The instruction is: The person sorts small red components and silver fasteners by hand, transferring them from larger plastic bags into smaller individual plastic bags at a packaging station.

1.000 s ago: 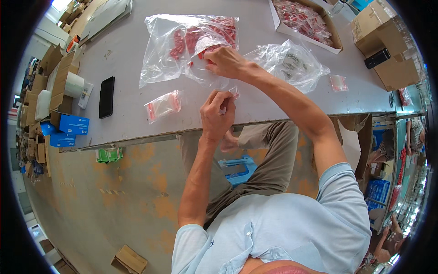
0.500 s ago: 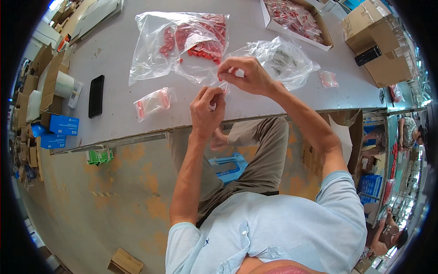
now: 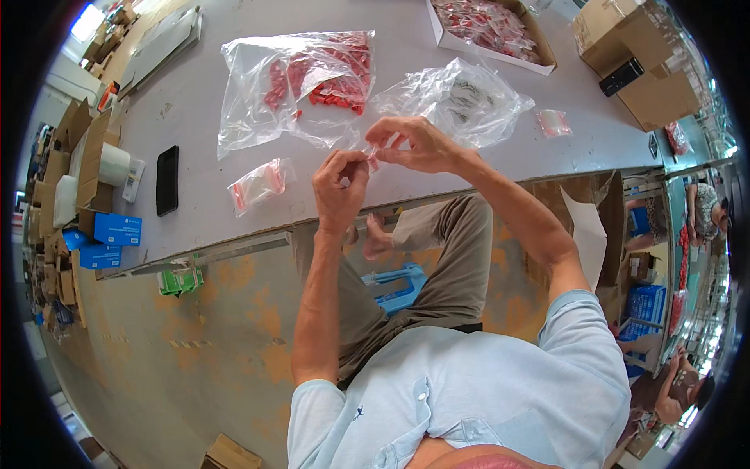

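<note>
Between my hands is a small clear plastic bag (image 3: 373, 161) with something red at it, too small to make out fully. My left hand (image 3: 341, 187) pinches this bag near the table's front edge. The fingers of my right hand (image 3: 418, 145) are closed at the bag's upper side; what lies between their tips is hidden. Beyond my hands, a large clear bag (image 3: 254, 98) lies spread with many small red plastic pieces (image 3: 334, 74). Right of it is another clear bag (image 3: 469, 102) holding thin dark metal bits. A pack of small zip bags (image 3: 260, 186) lies left of my left hand.
A black phone (image 3: 167, 181) lies at the left, near blue boxes (image 3: 117, 229) and an open carton. At the far right stand a white tray (image 3: 500, 53) of filled red bags and a cardboard box (image 3: 641, 70) with a black device on it. Another small bag (image 3: 554, 123) lies rightward.
My right hand has come down to the small bag at my left hand; the red piece it pinched before is now at the bag. The view has shifted slightly.
</note>
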A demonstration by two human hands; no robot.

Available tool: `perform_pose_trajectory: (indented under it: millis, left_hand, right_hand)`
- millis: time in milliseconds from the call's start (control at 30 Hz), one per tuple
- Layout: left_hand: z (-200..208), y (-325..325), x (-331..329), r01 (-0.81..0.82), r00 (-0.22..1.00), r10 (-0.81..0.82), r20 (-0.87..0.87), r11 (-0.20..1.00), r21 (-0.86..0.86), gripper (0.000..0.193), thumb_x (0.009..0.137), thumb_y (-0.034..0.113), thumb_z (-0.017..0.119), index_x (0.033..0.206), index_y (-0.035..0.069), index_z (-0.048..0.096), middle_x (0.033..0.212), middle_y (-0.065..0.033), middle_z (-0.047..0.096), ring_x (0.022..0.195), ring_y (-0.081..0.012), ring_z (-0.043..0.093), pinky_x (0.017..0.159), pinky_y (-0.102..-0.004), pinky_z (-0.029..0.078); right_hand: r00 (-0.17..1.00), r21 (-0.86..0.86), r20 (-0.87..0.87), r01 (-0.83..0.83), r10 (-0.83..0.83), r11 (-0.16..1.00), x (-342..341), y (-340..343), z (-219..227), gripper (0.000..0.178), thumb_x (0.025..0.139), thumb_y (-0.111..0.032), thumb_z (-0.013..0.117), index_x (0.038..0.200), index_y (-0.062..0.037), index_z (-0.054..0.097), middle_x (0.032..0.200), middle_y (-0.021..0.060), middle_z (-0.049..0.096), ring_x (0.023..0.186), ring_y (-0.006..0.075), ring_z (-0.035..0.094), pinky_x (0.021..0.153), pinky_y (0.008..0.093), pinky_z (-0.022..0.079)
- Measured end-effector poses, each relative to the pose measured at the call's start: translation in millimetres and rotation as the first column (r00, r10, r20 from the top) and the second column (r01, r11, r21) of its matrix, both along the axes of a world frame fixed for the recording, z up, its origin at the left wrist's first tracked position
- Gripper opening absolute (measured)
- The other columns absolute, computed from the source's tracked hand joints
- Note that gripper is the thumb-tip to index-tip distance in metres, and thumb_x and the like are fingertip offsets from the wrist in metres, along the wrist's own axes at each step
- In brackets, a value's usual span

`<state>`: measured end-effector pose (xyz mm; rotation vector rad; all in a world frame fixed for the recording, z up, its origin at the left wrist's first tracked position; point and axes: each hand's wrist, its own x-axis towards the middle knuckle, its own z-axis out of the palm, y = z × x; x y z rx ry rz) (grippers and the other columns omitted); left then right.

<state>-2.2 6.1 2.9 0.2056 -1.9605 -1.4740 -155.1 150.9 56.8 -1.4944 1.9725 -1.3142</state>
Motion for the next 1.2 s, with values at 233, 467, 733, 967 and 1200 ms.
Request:
perform_pose_trajectory:
  millis: [233,467,733,967,1200]
  left_hand:
    - [-1.0,-20.2,9.2,0.105,0.994,-0.11,-0.015,0.885,0.454,0.019,0.089,-0.002,0.069,0.108,0.002,0.07,0.088,0.0007,0.064,0.079,-0.0075,0.062,0.071,-0.0233,0.051]
    - [-18.2,-17.0,-15.5,0.145,0.977,-0.178,0.118,0.957,0.25,0.007,0.093,0.004,0.07,0.1,0.002,0.069,0.087,-0.0028,0.069,0.078,-0.0104,0.065,0.073,-0.0258,0.052]
    - [1.9,1.2,-1.9,0.142,0.97,-0.174,0.168,0.972,0.186,0.004,0.095,0.004,0.066,0.095,0.0,0.065,0.085,-0.0045,0.066,0.078,-0.0128,0.063,0.073,-0.0275,0.051]
    - [-0.5,4.8,-2.8,0.198,0.959,-0.226,0.171,0.965,0.17,0.007,0.097,0.006,0.066,0.094,0.0,0.064,0.083,-0.0025,0.064,0.075,-0.011,0.061,0.071,-0.0253,0.05]
    - [0.1,1.1,-2.8,0.178,0.958,-0.222,0.184,0.958,0.225,0.007,0.096,0.007,0.066,0.094,0.0,0.063,0.083,-0.0023,0.063,0.074,-0.01,0.06,0.07,-0.0244,0.049]
  right_hand:
    - [0.909,-0.019,0.412,0.07,-0.057,0.997,16.5,-8.5,-38.1,0.011,0.099,-0.008,0.069,0.104,0.001,0.069,0.09,0.0047,0.072,0.078,0.0089,0.066,0.071,0.0263,0.056]
    - [0.953,-0.154,0.254,0.211,-0.168,0.965,18.5,7.9,-49.0,0.009,0.096,-0.007,0.069,0.102,-0.0007,0.072,0.081,0.0009,0.069,0.076,0.006,0.06,0.066,0.0258,0.052]
    - [0.879,-0.327,0.469,0.261,-0.084,0.909,38.3,14.2,-68.0,0.01,0.092,-0.01,0.071,0.094,-0.0003,0.071,0.079,0.0028,0.07,0.071,0.0084,0.062,0.063,0.0277,0.052]
    - [0.893,-0.359,0.45,0.203,-0.022,0.911,39.6,23.7,-63.3,0.011,0.091,-0.011,0.07,0.093,-0.0001,0.071,0.077,0.0035,0.069,0.069,0.0103,0.063,0.061,0.0281,0.052]
    - [0.908,-0.329,0.415,0.207,-0.056,0.921,38.8,20.8,-62.6,0.011,0.09,-0.009,0.071,0.094,0.0019,0.07,0.078,0.004,0.069,0.073,0.0105,0.063,0.067,0.0289,0.052]
